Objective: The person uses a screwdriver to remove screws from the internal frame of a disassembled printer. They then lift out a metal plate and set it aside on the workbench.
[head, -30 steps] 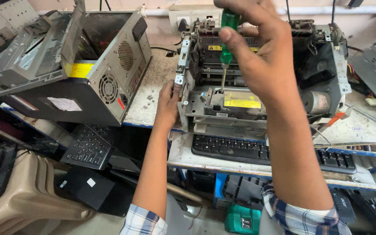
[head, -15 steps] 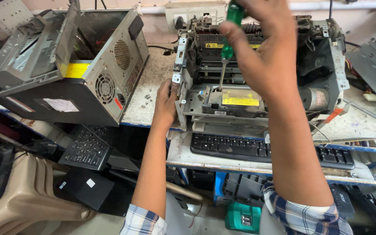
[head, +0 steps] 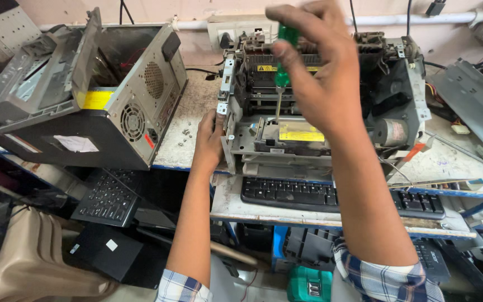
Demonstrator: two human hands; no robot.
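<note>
Your right hand [head: 320, 72] is raised over the stripped printer chassis [head: 320, 112], its fingers [head: 286, 61] clamped round the green handle of a screwdriver [head: 282, 67]; the shaft points straight down and its tip sits at the unit with the yellow label [head: 300, 133] inside the frame, though you cannot tell whether it touches a screw; your left hand [head: 209, 140] lies against the left side plate of the chassis, fingers together and pressed flat on the metal, gripping nothing loose; the chassis stands upright on the tabletop [head: 188, 128], near its front edge, with a few small screws [head: 185, 134] lying just beside its left side; an open computer case [head: 102, 100] rests tilted well to the left on the same tabletop; a black keyboard [head: 308, 196] lies on the shelf just below the chassis, and a second keyboard [head: 107, 196] leans lower down on the left; a grey metal cover [head: 476, 106] lies to the right of the chassis
</note>
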